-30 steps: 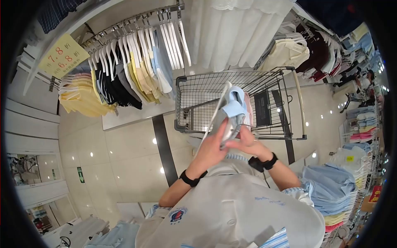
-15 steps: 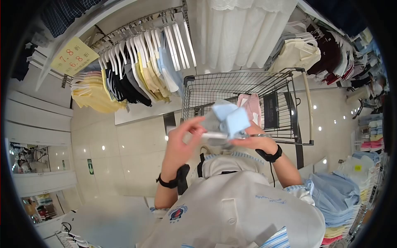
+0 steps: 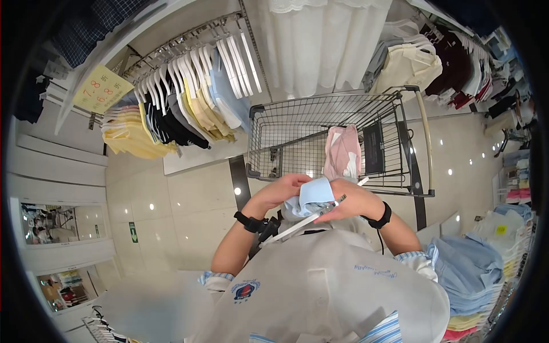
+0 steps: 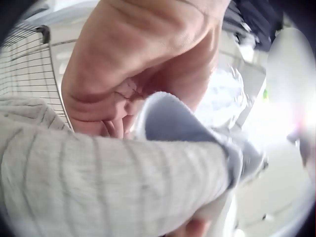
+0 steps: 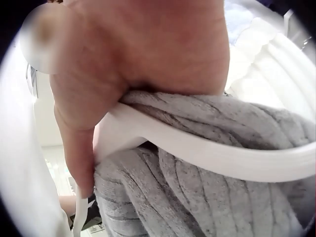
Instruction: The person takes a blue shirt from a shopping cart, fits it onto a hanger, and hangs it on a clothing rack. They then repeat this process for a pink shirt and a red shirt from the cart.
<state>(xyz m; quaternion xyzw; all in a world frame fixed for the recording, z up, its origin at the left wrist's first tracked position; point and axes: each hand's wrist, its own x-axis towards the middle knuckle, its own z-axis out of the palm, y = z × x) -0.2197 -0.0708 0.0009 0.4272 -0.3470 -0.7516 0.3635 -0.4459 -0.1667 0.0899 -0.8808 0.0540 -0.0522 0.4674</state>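
Close in front of the body, a grey ribbed knit garment point(image 4: 98, 177) with a light blue collar point(image 3: 316, 192) is bunched up on a white hanger point(image 3: 297, 228). My left hand point(image 3: 278, 193) has its fingers curled in at the collar's left side; in the left wrist view, their tips go behind the cloth. My right hand point(image 3: 355, 200) grips the hanger by its middle together with the grey knit. Its thumb point(image 5: 79, 158) lies along the near side of the hanger in the right wrist view. One hanger arm slants down toward the left wrist.
A wire shopping cart point(image 3: 297, 103) stands just ahead, with a folded pink garment point(image 3: 341, 151) in it. Racks of hanging clothes, including yellow shirts point(image 3: 134, 137), line the left and back. Blue shirts point(image 3: 466, 268) hang close by the right arm. A white curtain point(image 3: 320, 46) hangs behind the cart.
The garment and hanger have come back from over the cart toward the body and turned. My left hand came off the garment midway and now holds it at the collar.
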